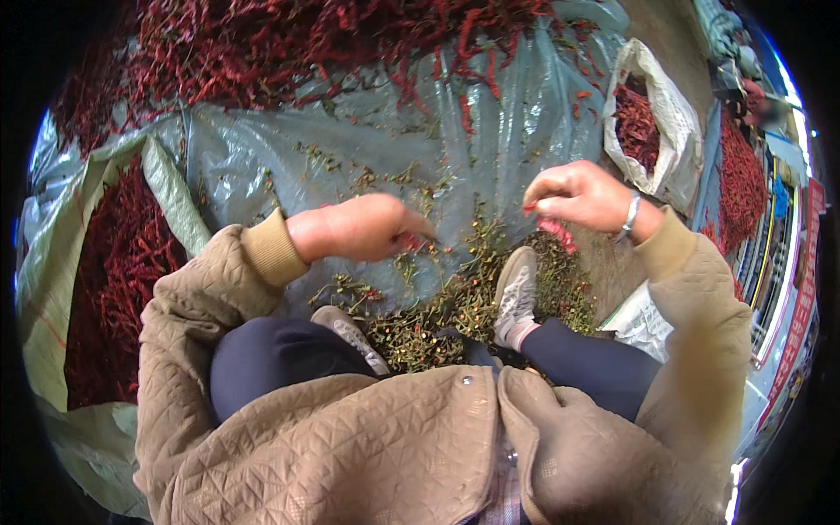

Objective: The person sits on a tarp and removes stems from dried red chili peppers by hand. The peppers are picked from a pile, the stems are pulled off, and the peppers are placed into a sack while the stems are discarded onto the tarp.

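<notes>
My left hand (364, 226), blurred by motion, is over the plastic sheet with its fingers curled and a bit of red chili pepper (410, 242) showing beneath them. The palm side is hidden. To the right, my right hand (581, 195) pinches a wrinkled red chili pepper (556, 234) between thumb and fingers; it hangs below the hand. A heap of green chili stems (433, 335) lies on the ground between my shoes, below both hands. Under and beyond the hands spreads a bluish plastic sheet (262, 157), scattered with stem bits.
A large pile of dried red chilies (295, 46) covers the sheet's far part. At left, a wide woven sack (49, 308) holds more chilies. A white woven sack (682, 131) of chilies stands at right. Farther right are another chili pile (741, 184) and a person (755, 98).
</notes>
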Tool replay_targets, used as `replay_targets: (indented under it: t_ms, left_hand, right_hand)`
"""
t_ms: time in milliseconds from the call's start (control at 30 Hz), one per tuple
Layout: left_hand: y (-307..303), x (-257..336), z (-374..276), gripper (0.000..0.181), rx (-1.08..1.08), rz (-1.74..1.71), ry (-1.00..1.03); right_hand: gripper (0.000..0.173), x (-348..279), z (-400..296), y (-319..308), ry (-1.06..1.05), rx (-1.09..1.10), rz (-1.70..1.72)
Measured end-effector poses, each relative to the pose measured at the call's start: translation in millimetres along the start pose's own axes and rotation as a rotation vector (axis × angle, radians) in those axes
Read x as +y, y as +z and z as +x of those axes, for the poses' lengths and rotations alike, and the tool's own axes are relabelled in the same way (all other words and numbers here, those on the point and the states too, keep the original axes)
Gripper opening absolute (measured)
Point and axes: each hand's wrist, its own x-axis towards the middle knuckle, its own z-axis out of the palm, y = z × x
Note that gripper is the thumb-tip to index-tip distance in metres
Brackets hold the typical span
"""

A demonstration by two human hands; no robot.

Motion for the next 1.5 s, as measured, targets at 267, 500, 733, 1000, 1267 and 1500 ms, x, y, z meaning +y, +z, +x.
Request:
replay_targets:
  t_ms: [267,500,733,1000,1267,1500]
  left_hand:
    - [-48,19,2,0.011,0.179,0.175,-0.161]
    - [33,-31,-6,0.009,0.033,-0.007,-0.203]
    - [111,-50,60,0.009,0.41,0.019,-0.585]
    - [104,-15,69,0.011,0.786,-0.057,-0.698]
    - [-23,36,161,0.035,0.978,0.351,-0.14]
    - [-7,9,159,0.01,0.903,0.136,-0.343]
  right_hand:
    - [0.022,141,-41,-103,0.099,0.867,-0.554]
    - [0.018,229,-32,-197,0.172,1.152,-0.775]
    - [0.036,182,145,-90,0.011,0.829,-0.403]
    - [0.016,182,142,-85,-0.123,0.716,-0.218]
    - [0.012,101,89,-72,-0.521,0.428,0.073]
    - [0.009,79,82,-63,-0.641,0.399,-0.226]
